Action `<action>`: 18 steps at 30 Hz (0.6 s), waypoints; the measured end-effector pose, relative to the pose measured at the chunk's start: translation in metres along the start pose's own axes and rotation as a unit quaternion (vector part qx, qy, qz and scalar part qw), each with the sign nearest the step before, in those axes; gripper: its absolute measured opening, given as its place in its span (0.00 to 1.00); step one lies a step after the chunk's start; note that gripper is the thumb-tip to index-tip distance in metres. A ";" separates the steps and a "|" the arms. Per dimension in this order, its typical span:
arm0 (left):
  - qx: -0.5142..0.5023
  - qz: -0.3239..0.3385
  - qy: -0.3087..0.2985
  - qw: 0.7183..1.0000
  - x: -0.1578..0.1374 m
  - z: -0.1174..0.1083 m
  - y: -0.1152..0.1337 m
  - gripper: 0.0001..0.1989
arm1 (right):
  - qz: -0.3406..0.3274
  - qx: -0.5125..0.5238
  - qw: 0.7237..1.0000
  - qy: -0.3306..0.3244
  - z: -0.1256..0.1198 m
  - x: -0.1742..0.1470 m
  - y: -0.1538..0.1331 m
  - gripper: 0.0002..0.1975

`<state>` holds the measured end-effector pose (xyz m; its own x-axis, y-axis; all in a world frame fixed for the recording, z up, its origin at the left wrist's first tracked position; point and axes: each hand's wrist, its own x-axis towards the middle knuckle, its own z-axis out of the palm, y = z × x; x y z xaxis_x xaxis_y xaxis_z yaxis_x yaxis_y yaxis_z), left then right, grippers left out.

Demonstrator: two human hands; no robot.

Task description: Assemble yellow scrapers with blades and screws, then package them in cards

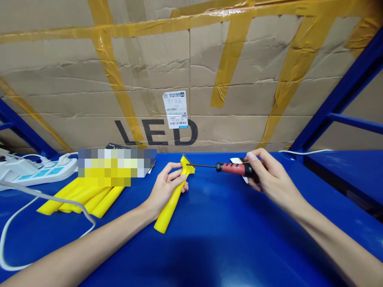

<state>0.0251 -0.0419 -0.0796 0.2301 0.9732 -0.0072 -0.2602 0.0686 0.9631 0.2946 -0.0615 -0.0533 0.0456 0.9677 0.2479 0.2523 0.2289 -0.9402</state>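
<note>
My left hand is closed around a yellow scraper, near its head, with the handle slanting down toward me. A thin dark blade edge shows at the top of the scraper's head. In my right hand is a screwdriver with a red and black handle, gripped at its butt end. Its dark shaft runs level to the left, and the tip meets the scraper's head. Whether a screw sits under the tip is too small to tell. Behind the screwdriver handle lies a small black and white packet, partly hidden.
Several more yellow scrapers lie piled at left on the blue tabletop, their upper part blurred out. Beside them are a white power strip and a looping white cable. A large taped cardboard box stands behind, between blue metal posts.
</note>
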 end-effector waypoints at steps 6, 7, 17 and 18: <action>-0.005 0.007 0.009 1.000 0.001 -0.001 -0.003 0.23 | 0.028 0.169 0.981 -0.089 -0.004 0.000 -0.006 0.17; -0.003 0.008 0.008 1.000 0.001 -0.001 -0.003 0.23 | 0.020 0.161 0.983 -0.085 -0.005 0.000 -0.005 0.16; 0.005 0.006 0.008 1.000 0.000 0.002 0.001 0.23 | 0.000 0.113 0.991 -0.070 -0.005 0.002 -0.004 0.21; 0.007 0.005 0.005 1.000 0.000 0.002 0.001 0.23 | -0.006 0.106 0.992 -0.075 -0.006 0.002 -0.004 0.20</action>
<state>0.0264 -0.0426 -0.0786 0.2177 0.9760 0.0007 -0.2485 0.0547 0.9671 0.2992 -0.0611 -0.0476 -0.1043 0.9662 0.2358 0.0420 0.2412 -0.9696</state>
